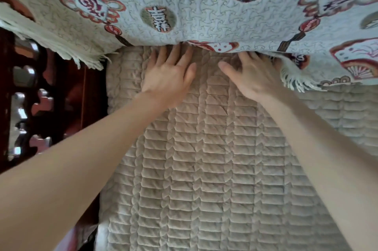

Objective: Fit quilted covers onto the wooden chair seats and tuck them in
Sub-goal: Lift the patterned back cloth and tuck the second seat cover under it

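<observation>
Currently: tuck-in step, rear edge of seat. The beige quilted cover (204, 158) lies spread flat over the chair seat and runs from the near edge to the back, where it meets the patterned throw (194, 5) draped over the backrest.

Left hand (169, 76): palm down on the cover near the rear seam, fingers (176, 54) straight and slightly spread, tips just under the throw's lower hem. It grips nothing and only presses.

Right hand (256, 77): the same posture just beside it, thumb (227, 67) out toward the left hand. Its fingertips are hidden under the throw and its fringe (294, 79), so how deep they reach cannot be told.

To the left stands the dark carved wooden armrest (36, 97); the cover's left edge runs alongside it. To the right a further quilted section (347, 111) extends out of view; whether it is the same piece cannot be told.

Judgement: the cover appears laid and aligned, and the rear margin is being pushed into the gap between seat and backrest. The next move probably calls for sliding both hands outward along that seam, pressing the edge down evenly toward each corner. The throw's hem and fringe should stay out of the gap. The left edge at the armrest then likely needs the same tuck.
</observation>
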The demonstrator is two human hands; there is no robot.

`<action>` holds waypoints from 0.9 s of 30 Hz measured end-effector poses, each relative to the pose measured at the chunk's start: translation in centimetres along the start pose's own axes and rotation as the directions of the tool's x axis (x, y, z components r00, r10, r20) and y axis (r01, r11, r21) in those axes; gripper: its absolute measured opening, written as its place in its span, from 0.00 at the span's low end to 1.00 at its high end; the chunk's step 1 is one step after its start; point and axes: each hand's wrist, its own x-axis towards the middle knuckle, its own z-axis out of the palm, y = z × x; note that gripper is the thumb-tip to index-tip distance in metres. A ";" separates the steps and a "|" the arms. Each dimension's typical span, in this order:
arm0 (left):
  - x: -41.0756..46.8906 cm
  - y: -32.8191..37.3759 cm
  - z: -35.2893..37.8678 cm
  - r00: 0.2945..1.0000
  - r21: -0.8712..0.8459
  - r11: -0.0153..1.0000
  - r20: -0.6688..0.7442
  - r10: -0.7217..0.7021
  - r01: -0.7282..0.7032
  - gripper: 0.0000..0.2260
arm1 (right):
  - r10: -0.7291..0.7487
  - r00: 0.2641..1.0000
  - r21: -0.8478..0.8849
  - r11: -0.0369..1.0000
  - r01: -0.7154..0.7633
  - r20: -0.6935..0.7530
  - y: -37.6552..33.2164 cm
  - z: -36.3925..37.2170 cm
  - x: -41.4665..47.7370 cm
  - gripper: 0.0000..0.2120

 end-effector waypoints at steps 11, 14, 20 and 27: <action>1.7 5.3 0.6 0.997 -0.036 0.999 0.076 0.009 -0.006 0.24 | -0.120 0.983 -0.060 0.992 0.112 -0.140 2.5 0.1 -4.7 0.36; 0.0 6.2 0.8 0.999 -0.077 0.997 -0.019 0.030 -0.032 0.23 | -0.103 0.989 -0.029 0.995 0.100 -0.104 2.8 -0.4 -2.5 0.36; -0.3 7.2 0.7 0.999 -0.117 0.992 -0.004 0.042 -0.042 0.23 | -0.110 0.994 -0.081 0.991 0.108 -0.028 3.8 -0.5 0.2 0.36; 1.8 7.9 0.3 0.998 -0.065 0.997 0.029 0.048 -0.046 0.23 | -0.131 0.990 -0.049 0.990 0.129 -0.047 4.3 -1.3 -0.3 0.36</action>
